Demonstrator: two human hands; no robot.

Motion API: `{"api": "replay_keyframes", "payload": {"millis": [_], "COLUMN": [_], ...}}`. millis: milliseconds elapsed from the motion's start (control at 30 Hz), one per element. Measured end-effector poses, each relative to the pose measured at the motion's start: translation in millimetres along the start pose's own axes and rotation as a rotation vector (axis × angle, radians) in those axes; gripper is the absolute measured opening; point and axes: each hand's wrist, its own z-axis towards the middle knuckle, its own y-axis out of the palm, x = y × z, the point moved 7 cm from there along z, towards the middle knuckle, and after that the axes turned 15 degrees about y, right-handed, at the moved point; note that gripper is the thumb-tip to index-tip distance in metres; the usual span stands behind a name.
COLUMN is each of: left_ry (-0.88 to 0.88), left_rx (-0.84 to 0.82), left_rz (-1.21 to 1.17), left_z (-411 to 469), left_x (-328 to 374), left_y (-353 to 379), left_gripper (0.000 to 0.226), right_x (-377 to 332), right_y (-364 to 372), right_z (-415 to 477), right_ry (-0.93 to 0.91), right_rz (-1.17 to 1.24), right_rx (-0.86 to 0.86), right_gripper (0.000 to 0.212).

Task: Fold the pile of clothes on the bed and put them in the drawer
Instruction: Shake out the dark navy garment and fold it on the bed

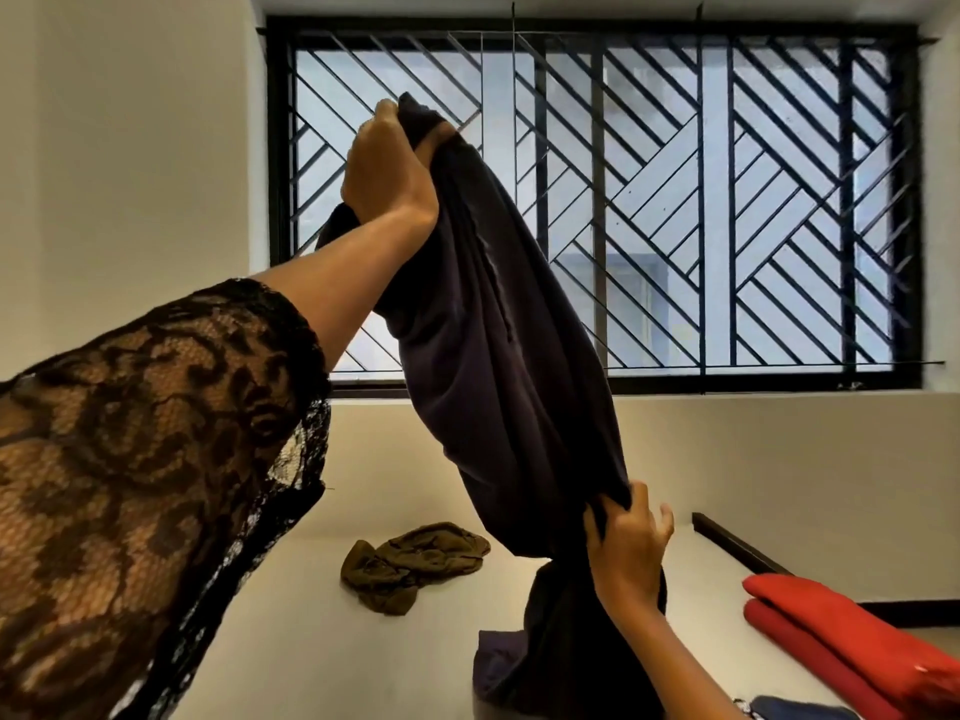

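Observation:
A long dark purple garment [498, 345] hangs stretched in the air in front of the window. My left hand [387, 163], arm raised high in a black lace sleeve, grips its top end. Lower down, my right hand [628, 543] pinches a bunched part of the same garment, whose bottom end trails onto the pale bed [291, 641]. An olive-green crumpled garment [410, 561] lies on the bed further back. A folded red cloth [852, 636] lies at the right edge of the bed. No drawer is in view.
A wide window with a black diagonal grille [675, 200] fills the wall behind the bed. A dark bed frame edge [737, 550] runs along the right side. A dark blue cloth corner [795, 709] peeks in at the bottom right.

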Motion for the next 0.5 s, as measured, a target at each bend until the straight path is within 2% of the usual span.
{"api": "replay_keyframes", "payload": {"millis": [133,233,367,500], "left_ry": [-0.009,-0.090,-0.237,-0.385], "left_rx": [-0.036,-0.099,-0.226,-0.296], "left_rz": [0.040,-0.012,-0.117,-0.208], "left_z": [-4.4,-19.6,-72.3,-136.0], "left_x": [-23.4,-75.6,-159.4,-230.8], "left_y": [-7.3,-5.8,9.6,23.9], "left_gripper": [0.057,0.055,0.051,0.044], "right_x": [22.4,38.4,54.7,63.6], "right_y": [-3.8,-14.6,0.5,40.7], "right_z": [7.4,24.9,66.0,93.3], "right_ry": [-0.008,-0.097,0.004,0.083], "right_rz": [0.113,0.043,-0.009,-0.055], "right_rx": [-0.221,-0.261,-0.490,-0.748], "right_gripper": [0.026,0.023,0.047,0.045]}}
